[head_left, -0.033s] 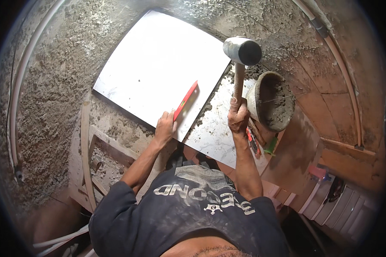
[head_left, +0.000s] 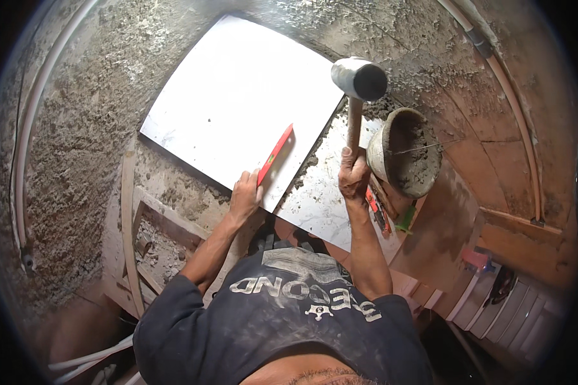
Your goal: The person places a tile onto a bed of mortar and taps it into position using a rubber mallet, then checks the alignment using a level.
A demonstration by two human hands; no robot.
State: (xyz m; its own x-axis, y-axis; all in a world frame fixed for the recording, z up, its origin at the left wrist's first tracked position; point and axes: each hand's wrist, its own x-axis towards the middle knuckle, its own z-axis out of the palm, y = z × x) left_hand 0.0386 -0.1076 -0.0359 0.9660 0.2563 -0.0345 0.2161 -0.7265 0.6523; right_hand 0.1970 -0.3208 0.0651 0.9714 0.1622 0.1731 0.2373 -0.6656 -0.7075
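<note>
Overhead, your right hand (head_left: 354, 174) grips a wooden-handled rubber mallet (head_left: 359, 80) raised upright — your left hand (head_left: 245, 196) presses fingers on the red spirit level (head_left: 275, 154) lying across the large white square tile (head_left: 241, 106).

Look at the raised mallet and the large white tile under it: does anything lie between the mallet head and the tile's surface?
Nothing visible does. The right hand holds the mallet up above the white tile. The red level lies on the tile nearer the left hand, off to the side of the mallet head.
</note>
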